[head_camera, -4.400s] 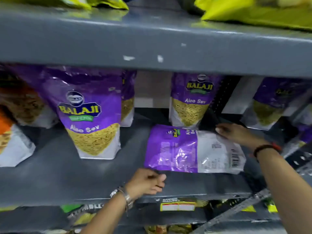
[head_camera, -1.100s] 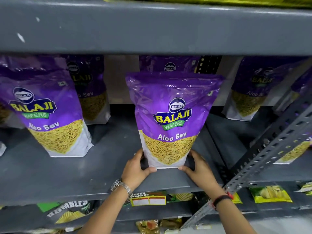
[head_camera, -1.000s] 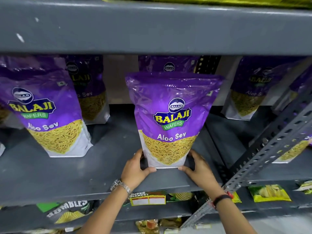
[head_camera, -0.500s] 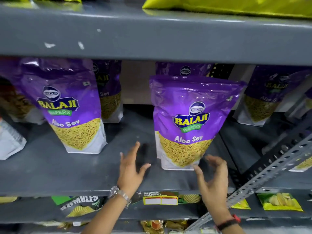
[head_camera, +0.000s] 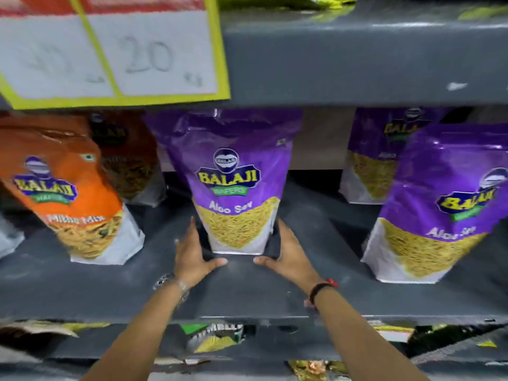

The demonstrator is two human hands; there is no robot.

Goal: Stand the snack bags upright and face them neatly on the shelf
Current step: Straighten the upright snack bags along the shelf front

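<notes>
A purple Balaji Aloo Sev bag (head_camera: 233,174) stands upright in the middle of the grey shelf (head_camera: 247,295), label facing me. My left hand (head_camera: 192,254) presses its lower left side and my right hand (head_camera: 288,254) its lower right side, with both thumbs on the shelf in front of its base. Another purple Aloo Sev bag (head_camera: 445,204) stands upright at the right, leaning slightly. An orange Mixture bag (head_camera: 63,188) stands at the left, tilted to the left.
Further bags stand behind: a purple one (head_camera: 376,160) at back right, a dark orange one (head_camera: 129,160) at back left. The upper shelf edge (head_camera: 357,59) with a yellow-bordered price label (head_camera: 110,50) hangs close overhead. Snack packs (head_camera: 214,336) lie on the shelf below.
My hands let go of the bag now at the right and moved left to the neighbouring purple bag, closing on its base. The view shifted left and closer.
</notes>
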